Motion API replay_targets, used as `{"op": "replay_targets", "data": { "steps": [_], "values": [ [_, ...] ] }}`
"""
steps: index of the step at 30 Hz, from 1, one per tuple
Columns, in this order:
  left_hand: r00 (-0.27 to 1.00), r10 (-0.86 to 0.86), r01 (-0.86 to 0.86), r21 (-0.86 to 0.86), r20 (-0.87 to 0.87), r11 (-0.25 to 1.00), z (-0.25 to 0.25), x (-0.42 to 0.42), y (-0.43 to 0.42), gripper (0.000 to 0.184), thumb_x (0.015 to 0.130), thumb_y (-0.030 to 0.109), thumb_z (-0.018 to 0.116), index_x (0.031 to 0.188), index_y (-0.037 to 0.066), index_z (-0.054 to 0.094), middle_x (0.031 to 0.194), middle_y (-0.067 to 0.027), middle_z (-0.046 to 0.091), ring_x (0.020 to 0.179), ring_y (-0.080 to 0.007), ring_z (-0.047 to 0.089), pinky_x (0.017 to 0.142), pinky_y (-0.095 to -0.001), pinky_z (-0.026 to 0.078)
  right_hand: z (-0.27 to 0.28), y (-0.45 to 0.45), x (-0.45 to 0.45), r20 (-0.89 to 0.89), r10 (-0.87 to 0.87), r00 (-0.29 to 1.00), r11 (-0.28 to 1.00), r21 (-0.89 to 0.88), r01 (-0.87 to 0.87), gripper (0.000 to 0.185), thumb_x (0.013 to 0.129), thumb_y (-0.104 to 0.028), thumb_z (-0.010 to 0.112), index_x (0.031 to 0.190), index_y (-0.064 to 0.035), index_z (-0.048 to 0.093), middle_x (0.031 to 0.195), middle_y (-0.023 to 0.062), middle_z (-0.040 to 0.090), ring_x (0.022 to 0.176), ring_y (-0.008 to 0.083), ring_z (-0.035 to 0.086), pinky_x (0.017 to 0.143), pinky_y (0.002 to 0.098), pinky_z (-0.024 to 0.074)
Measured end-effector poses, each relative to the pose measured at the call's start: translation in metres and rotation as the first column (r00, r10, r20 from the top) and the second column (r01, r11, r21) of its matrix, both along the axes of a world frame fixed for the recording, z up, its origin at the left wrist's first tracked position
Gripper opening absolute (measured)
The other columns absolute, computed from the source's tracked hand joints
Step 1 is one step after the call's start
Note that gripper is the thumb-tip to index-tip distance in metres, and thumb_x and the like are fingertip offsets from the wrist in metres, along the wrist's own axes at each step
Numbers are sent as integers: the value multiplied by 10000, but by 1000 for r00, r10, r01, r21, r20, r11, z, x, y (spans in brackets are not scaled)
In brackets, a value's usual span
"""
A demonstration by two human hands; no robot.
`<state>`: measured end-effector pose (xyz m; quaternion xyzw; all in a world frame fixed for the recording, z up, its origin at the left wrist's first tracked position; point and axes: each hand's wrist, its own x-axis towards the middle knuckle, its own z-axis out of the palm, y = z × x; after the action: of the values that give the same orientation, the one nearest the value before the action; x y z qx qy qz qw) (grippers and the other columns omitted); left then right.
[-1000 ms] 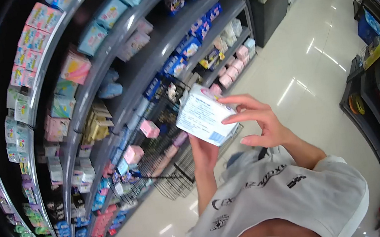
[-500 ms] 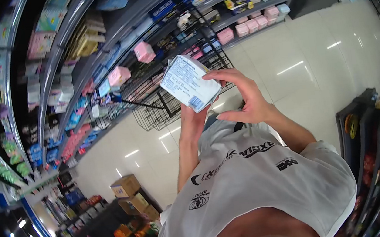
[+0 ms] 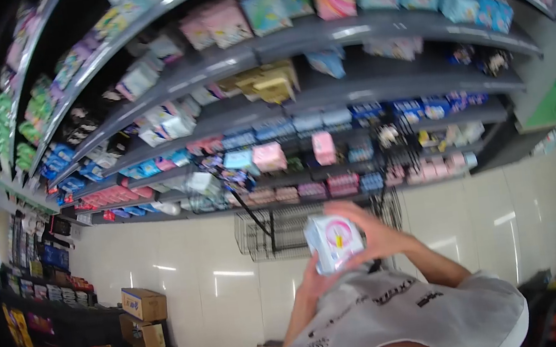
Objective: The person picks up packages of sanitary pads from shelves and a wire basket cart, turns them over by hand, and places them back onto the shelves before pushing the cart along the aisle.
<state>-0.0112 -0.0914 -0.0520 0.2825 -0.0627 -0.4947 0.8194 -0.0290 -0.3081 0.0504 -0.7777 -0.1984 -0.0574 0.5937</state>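
A shop with long grey shelves [image 3: 345, 37] and a shiny floor [image 3: 213, 263] fills my far-off view. The small white pack [image 3: 335, 239] is up between the two hands, its pink ring showing. I see the left hand [image 3: 313, 279] gripping its lower left corner and the right hand [image 3: 375, 234] wrapped around its right side. A black wire cart [image 3: 285, 232] stands just past it.

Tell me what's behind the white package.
Beyond the white package, a black wire frame and pale floor show past its edges. Its far face and whatever it covers cannot be seen.
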Motion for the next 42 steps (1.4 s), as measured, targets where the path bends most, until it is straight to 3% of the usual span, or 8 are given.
{"op": "replay_targets", "data": {
  "steps": [5,12,18,22,26,32,34,42],
  "values": [
    [996,-90,66,483,27,873,-17,28,71,610,1017,481,299,1473,77,285,1460,-81,391,1318,-214,400,1113,-398,309,-29,66,28,-127,30,991,983,-176,-53,846,684,-336,842,1379,-81,432,1331,171,413,1256,317,434,1053,387,365],
    [979,57,-160,568,196,807,5,58,122,657,1023,512,243,1464,28,298,1426,-92,412,1300,-194,389,1096,-330,293,-25,134,66,-225,-24,974,971,-238,-31,820,747,-413,790,1393,-75,414,1312,167,403,1227,320,464,1014,369,415],
    [943,-2,-181,514,334,839,-17,79,120,666,1031,502,211,1468,5,278,1423,-112,395,1307,-205,354,1099,-302,268,-8,126,86,-182,-24,983,967,-252,-23,783,740,-298,813,1384,-75,427,1282,165,444,1206,302,465,1007,361,400],
    [881,-91,-122,408,465,905,-16,75,77,707,1015,481,331,1508,32,95,1479,-114,293,1318,-220,336,1100,-348,285,-12,92,81,-173,-154,973,959,-264,105,618,824,-328,739,1338,-99,483,1240,154,474,1164,298,515,956,353,436],
    [902,-302,224,265,307,938,-6,66,28,731,987,460,438,1492,60,93,1430,-121,362,1248,-235,460,1088,-387,337,-17,45,53,-199,-317,927,941,-188,282,489,855,-308,705,1265,-89,554,1137,142,545,1087,287,563,906,359,459],
    [813,-517,431,321,266,843,-7,45,-62,806,943,402,564,1484,24,101,1435,-142,349,1240,-231,466,1089,-390,330,-33,-39,-9,-193,-493,849,870,-151,470,443,874,-304,673,1240,-79,567,1163,157,545,1092,291,549,914,367,449],
    [817,-505,326,498,280,804,-9,28,-95,797,933,332,592,1485,20,111,1441,-136,351,1241,-231,463,1100,-388,311,-39,-67,-31,-152,-558,816,829,-152,539,420,873,-296,669,1222,-80,579,1145,156,556,1074,299,558,906,374,455],
    [867,-495,430,424,52,797,-3,-48,-202,650,925,260,571,1425,16,235,1350,-158,472,1190,-290,530,1055,-421,386,-71,-152,-110,-177,-724,667,673,28,739,310,858,-235,668,1128,-86,637,1063,158,612,1012,305,600,885,378,470]
  ]
}}
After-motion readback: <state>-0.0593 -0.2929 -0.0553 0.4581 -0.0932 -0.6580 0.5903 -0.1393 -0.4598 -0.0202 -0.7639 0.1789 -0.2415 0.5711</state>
